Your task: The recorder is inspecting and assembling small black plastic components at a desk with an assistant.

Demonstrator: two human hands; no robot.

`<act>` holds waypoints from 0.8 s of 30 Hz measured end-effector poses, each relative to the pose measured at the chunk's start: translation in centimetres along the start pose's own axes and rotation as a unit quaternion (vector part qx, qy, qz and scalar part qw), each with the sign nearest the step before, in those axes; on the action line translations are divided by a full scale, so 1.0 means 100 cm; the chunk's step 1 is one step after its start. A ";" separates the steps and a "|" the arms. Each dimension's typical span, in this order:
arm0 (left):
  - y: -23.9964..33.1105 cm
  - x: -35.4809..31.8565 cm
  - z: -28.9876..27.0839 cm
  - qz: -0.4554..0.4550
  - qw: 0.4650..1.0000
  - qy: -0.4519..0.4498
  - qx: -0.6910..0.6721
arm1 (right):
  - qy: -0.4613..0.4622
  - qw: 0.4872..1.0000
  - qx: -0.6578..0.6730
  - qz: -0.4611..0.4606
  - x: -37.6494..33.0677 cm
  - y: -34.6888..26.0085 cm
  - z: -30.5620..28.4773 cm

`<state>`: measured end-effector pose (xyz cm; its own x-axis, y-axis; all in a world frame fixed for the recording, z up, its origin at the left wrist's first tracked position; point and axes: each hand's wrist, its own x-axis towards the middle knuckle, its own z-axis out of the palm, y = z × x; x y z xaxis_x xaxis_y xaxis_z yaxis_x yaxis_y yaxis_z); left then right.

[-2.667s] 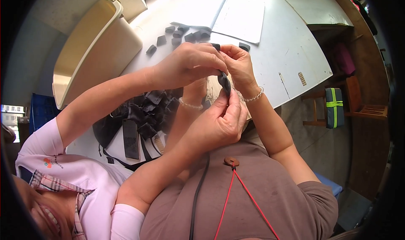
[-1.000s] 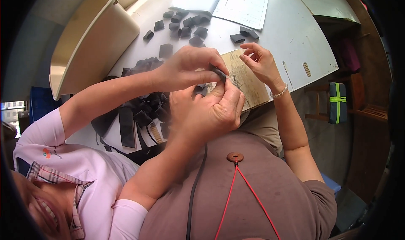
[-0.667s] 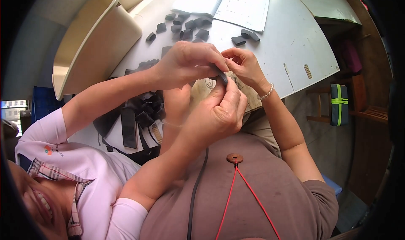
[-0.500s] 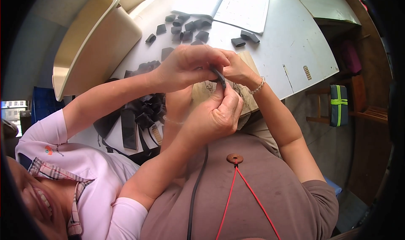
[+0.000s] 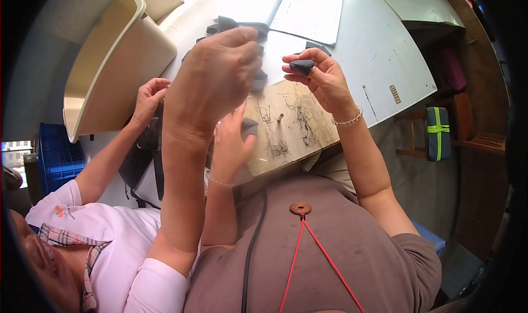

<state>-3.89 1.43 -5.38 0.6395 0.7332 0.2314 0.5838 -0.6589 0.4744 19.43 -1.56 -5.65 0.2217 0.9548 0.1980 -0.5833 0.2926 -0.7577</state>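
Observation:
My right hand (image 5: 324, 82) is raised over the table with a dark grey folded piece (image 5: 301, 67) pinched between thumb and fingers. Lower down, my left hand (image 5: 228, 148) is at the left edge of a wooden board (image 5: 319, 123), another dark grey piece (image 5: 249, 127) between its thumb and fingers. A co-worker's forearm partly hides that hand. The board bears thin dark marks or threads and a short upright peg (image 5: 280, 118). A co-worker's hand (image 5: 214, 74) reaches in front, over the table; their other hand (image 5: 147, 101) is farther left.
Several dark grey pieces (image 5: 226, 23) lie on the white table (image 5: 379, 65), partly behind the co-worker's hand. An open notebook (image 5: 308, 10) is at the back. A cream bin (image 5: 118, 65) stands left, a blue crate (image 5: 60, 153) below it. A stool with a dark cushion (image 5: 438, 134) is at right.
The co-worker's hands have left the dark piece held near my right hand; one moved up-left, the other far left. My right hand has turned, showing its piece. My left hand now shows beside the board.

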 end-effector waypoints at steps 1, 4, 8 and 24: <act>0.003 0.001 0.003 0.003 1.000 0.002 0.031 | -0.018 1.000 0.010 -0.021 -0.006 -0.006 -0.007; 0.023 0.007 -0.008 -0.047 0.995 -0.038 -0.075 | 0.024 0.998 -0.005 -0.056 -0.017 -0.014 -0.003; 0.034 0.015 -0.015 0.012 0.992 0.037 -0.124 | 0.015 0.996 0.081 -0.032 -0.031 -0.012 0.000; 0.051 0.020 0.014 0.021 0.954 0.141 -0.264 | 0.045 0.977 0.191 0.079 -0.054 -0.021 0.012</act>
<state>1.05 -0.75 -3.66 0.4537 0.7730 0.4434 0.1803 -0.5669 0.8038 18.56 -7.31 -4.38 0.1630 0.9862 0.0282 -0.8613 0.1562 -0.4835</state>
